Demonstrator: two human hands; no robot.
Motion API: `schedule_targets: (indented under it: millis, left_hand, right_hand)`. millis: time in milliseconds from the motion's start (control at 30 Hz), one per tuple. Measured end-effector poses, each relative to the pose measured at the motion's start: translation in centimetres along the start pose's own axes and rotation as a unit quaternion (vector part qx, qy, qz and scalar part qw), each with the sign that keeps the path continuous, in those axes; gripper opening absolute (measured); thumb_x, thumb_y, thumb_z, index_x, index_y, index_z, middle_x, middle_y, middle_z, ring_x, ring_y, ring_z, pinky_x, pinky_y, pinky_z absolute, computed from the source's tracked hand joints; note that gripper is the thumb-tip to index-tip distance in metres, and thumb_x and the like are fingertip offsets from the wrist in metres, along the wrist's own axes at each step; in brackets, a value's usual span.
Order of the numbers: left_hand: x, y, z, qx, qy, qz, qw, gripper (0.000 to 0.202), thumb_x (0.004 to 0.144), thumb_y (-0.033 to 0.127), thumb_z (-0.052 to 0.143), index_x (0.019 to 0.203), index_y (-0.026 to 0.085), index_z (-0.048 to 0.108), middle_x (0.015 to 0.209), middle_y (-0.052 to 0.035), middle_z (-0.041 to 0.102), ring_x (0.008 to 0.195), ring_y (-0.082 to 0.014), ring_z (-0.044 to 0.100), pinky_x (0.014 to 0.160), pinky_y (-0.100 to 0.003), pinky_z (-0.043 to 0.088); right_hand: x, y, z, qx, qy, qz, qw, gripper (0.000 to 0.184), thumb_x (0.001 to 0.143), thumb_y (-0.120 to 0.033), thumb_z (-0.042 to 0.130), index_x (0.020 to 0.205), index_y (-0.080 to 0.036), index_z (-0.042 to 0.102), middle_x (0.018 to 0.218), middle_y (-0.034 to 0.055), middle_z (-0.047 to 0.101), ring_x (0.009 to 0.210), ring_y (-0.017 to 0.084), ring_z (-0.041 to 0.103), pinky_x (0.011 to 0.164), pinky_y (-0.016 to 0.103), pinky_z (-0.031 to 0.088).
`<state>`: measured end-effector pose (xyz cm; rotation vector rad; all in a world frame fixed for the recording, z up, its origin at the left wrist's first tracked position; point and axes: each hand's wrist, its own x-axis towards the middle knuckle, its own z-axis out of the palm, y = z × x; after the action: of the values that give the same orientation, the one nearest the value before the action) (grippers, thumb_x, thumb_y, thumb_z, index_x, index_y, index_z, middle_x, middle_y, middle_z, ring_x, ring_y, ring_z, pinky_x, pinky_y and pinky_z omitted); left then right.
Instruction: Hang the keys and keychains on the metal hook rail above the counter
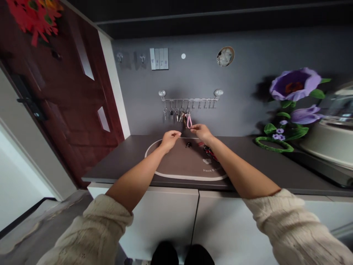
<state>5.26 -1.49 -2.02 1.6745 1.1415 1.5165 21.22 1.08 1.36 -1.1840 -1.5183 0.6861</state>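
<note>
I see the left hand (170, 138) and right hand (202, 131) raised over the mat (176, 167), each with its fingertips pinched narrow on one end of a thin cord (188, 138) that runs taut between them, 9 o'clock to 3 o'clock. At 12 o'clock of the cord a pink loop (189, 120) hangs from the hook rail (190, 99). At 6 o'clock a small dark key (188, 145) and a red tool (207, 149) lie on the mat.
</note>
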Motion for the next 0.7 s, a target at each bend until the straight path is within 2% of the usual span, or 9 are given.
schedule_targets:
  millis: [167, 333, 567, 700]
  left_hand:
    - [-0.3, -0.2, 0.1, 0.036, -0.038, 0.012, 0.999, 0.022, 0.066, 0.031, 0.056, 0.075, 0.012, 0.063, 0.062, -0.0019, 0.057, 0.052, -0.0078, 0.043, 0.055, -0.022, 0.035]
    - [-0.5, -0.5, 0.1, 0.05, -0.075, -0.001, 0.996, 0.02, 0.066, 0.029, 0.056, 0.075, 0.012, 0.063, 0.063, -0.0026, 0.058, 0.054, -0.0087, 0.044, 0.056, -0.022, 0.035]
    - [-0.7, -0.4, 0.2, 0.072, -0.085, -0.025, 0.994, 0.02, 0.065, 0.028, 0.058, 0.076, 0.012, 0.064, 0.063, -0.0027, 0.059, 0.056, -0.0097, 0.045, 0.058, -0.023, 0.035]
    - [-0.7, -0.5, 0.2, 0.086, -0.087, -0.022, 0.992, 0.021, 0.066, 0.028, 0.057, 0.077, 0.012, 0.064, 0.065, -0.0036, 0.059, 0.057, -0.01, 0.046, 0.058, -0.024, 0.036]
  right_hand:
    - [-1.4, 1.3, -0.6, -0.107, -0.09, -0.045, 0.989, 0.013, 0.055, -0.006, 0.062, 0.061, -0.018, 0.063, 0.054, -0.0032, 0.057, 0.052, 0.008, 0.046, 0.061, 0.022, 0.037]
    - [-1.7, 1.2, -0.8, -0.155, -0.163, -0.102, 0.969, 0.023, 0.051, 0.0, 0.062, 0.054, -0.022, 0.064, 0.055, -0.004, 0.06, 0.057, 0.01, 0.05, 0.065, 0.022, 0.036]
    - [-1.4, 1.9, -0.6, -0.123, -0.178, -0.102, 0.971, 0.022, 0.05, -0.001, 0.063, 0.048, -0.023, 0.063, 0.053, -0.004, 0.06, 0.063, 0.013, 0.053, 0.067, 0.022, 0.037]
    - [-1.2, 2.1, -0.6, -0.171, -0.182, -0.125, 0.96, 0.019, 0.053, -0.004, 0.062, 0.049, -0.022, 0.063, 0.054, -0.0034, 0.06, 0.065, 0.013, 0.053, 0.068, 0.022, 0.036]
